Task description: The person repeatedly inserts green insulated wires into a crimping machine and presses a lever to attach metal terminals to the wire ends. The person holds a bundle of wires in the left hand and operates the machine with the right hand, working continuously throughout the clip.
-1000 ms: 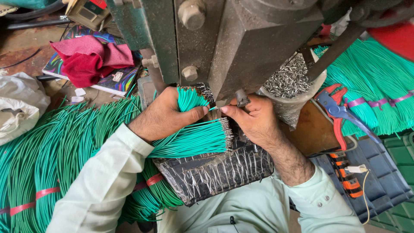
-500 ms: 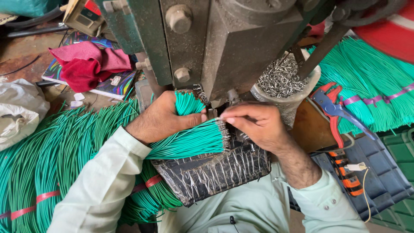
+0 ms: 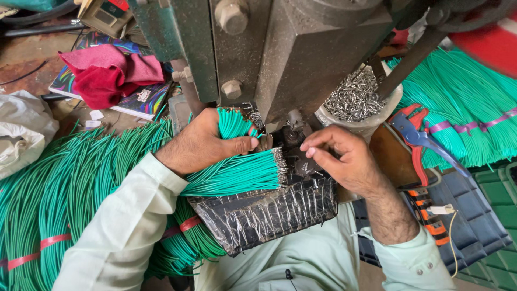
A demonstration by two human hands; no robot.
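Green wires (image 3: 237, 173) clenched in left hand (image 3: 202, 143); right hand (image 3: 344, 159) pinches something too small to identify.

Left hand (image 3: 202, 143) clenched; right hand (image 3: 342, 159) pinching

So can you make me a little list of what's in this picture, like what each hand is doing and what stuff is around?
left hand: grips a bundle of green wires
right hand: fingers pinched together near the wire tips, under the machine
machine: big dark metal press above both hands
cup of metal bits: right of the machine
red-handled cutters: beside the right hand
red cloth: upper left, on a colourful book
more green wires: piled at left
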